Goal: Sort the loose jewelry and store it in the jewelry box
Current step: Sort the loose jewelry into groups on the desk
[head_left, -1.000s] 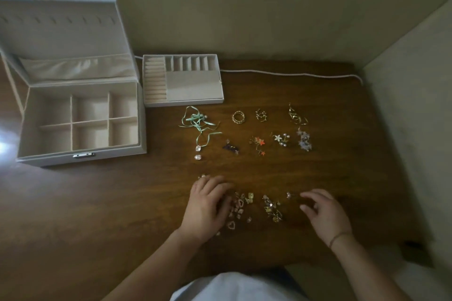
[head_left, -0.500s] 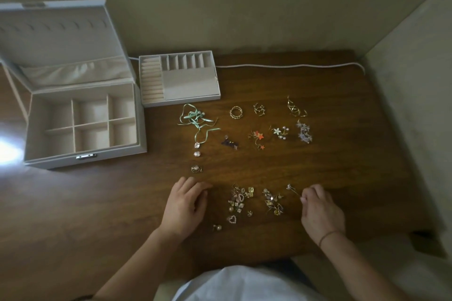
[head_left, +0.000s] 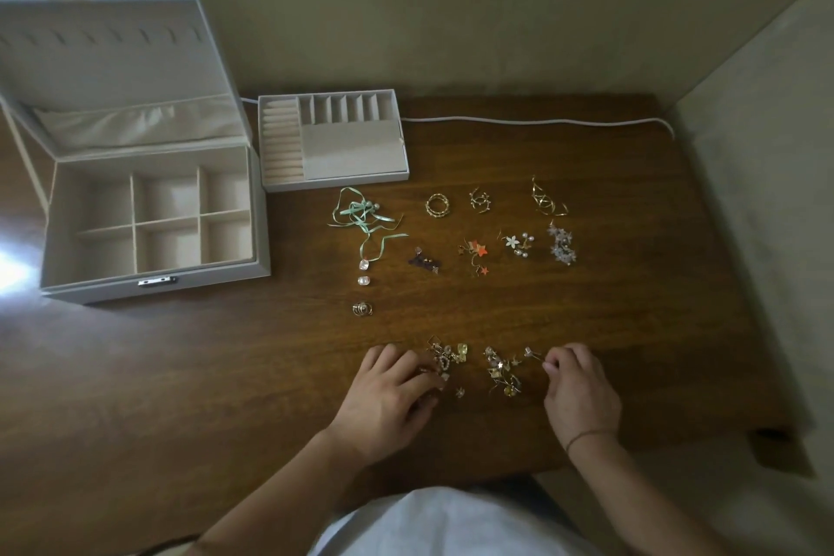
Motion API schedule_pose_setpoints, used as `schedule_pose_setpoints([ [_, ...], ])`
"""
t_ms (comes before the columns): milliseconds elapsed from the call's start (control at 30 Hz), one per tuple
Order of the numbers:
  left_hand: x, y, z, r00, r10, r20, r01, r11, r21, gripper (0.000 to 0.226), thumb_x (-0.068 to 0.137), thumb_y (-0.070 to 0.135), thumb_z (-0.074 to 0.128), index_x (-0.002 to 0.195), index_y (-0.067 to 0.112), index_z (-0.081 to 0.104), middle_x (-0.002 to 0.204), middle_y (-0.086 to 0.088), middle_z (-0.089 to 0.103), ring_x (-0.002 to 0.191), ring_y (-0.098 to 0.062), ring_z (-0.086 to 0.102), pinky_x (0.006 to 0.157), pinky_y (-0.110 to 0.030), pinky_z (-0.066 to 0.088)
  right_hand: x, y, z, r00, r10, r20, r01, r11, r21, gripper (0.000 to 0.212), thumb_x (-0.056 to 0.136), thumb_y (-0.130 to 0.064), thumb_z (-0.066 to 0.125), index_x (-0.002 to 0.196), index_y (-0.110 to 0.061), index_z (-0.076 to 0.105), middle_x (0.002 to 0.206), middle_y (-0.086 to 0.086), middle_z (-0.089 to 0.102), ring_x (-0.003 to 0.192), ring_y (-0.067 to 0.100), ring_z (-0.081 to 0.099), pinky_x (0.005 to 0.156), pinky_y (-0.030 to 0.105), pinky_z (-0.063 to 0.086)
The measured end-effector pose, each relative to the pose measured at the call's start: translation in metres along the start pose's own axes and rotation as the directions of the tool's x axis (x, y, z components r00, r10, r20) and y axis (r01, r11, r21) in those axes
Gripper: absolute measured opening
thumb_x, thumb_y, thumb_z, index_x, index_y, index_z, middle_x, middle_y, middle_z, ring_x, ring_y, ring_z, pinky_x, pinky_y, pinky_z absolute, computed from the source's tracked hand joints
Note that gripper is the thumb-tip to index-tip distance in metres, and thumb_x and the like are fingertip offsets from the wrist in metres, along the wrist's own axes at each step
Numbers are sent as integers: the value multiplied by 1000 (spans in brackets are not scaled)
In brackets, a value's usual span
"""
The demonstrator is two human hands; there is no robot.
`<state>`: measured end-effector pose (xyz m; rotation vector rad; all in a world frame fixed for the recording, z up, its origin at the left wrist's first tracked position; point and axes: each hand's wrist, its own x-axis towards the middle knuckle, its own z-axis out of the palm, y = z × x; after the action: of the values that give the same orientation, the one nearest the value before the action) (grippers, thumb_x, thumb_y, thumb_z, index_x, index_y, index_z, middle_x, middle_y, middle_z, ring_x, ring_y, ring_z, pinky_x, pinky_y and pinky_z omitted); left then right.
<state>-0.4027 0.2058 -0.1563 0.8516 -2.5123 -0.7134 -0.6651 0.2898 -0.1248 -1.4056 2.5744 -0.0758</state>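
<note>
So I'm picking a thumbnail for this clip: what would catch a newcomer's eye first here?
Probably the open white jewelry box at the far left of the wooden table, its six compartments bare, with its removable tray beside it. Next, the neat rows of sorted jewelry at the centre, the green ribbon brightest. Nearest, the left hand and right hand pick at two unsorted heaps.

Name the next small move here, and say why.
Probably the right hand lifts the pin it pinches and sets it among the sorted rows beyond: it lies at the edge of the unsorted pile, the left hand touches the other pile, and the box stands open, nothing visible inside.
</note>
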Motion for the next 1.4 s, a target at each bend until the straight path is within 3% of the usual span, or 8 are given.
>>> schedule_pose_setpoints([
  [233,-13,-13,-7,1000,-5,11,4,999,47,17,90,34,65,105,29,70,116,9,59,102,-18,52,86,-36,41,2,-9,-5,997,76,33,-82,966,245,14,95,-16,49,87,-26,49,80,-11,53,68,3,50,49,18,32],
  [400,-17,-18,-8,998,-53,-18,54,997,59,17,91,35,62,103,28,71,114,8,60,102,-20,54,85,-40,42,-11,-5,-7,998,-52,-17,54,896,440,27,91,-1,50,87,-26,59,94,-8,56,87,0,55,69,11,40],
  [633,-15,-13,-4,995,-99,-32,101,994,50,18,91,35,60,105,29,71,115,9,60,105,-18,52,91,-38,38,-35,-7,6,941,-321,-111,339,906,254,23,89,-24,52,96,-13,71,96,-8,61,89,-4,49,77,4,41],
  [733,-15,-13,-4,994,-104,-27,105,993,46,18,91,35,60,105,29,70,116,10,59,105,-18,52,91,-39,38,-34,-5,11,932,-325,-161,354,914,201,13,81,-14,69,93,-9,73,93,-3,64,87,-2,49,72,15,49],
  [900,-14,-12,-5,994,-109,-31,110,993,46,18,91,35,59,104,29,70,114,10,60,104,-19,53,91,-37,37,-30,-2,9,905,-400,-143,422,888,183,28,88,-25,51,95,-10,73,95,-3,63,87,4,55,74,13,47],
  [1033,-13,-12,-6,993,-109,-34,110,993,39,17,90,34,60,103,29,70,114,11,59,104,-18,53,91,-36,36,-31,-1,9,952,-293,-86,305,920,244,25,80,-5,73,104,-9,72,103,-4,64,91,6,58,80,17,48],
  [1233,-14,-12,-6,993,-118,-33,118,993,25,18,91,34,60,105,30,69,115,11,59,104,-18,52,92,-38,38,-33,-1,6,998,-61,20,45,892,451,32,80,-2,72,110,-11,69,104,-9,62,90,-5,58,78,0,43],
  [1400,-14,-12,-7,993,-116,-30,116,993,17,18,91,33,59,106,30,70,115,11,59,106,-16,51,93,-37,38,-33,0,2,996,66,60,-89,784,614,42,80,1,71,106,-32,64,99,-12,64,89,5,65,78,10,51],
])
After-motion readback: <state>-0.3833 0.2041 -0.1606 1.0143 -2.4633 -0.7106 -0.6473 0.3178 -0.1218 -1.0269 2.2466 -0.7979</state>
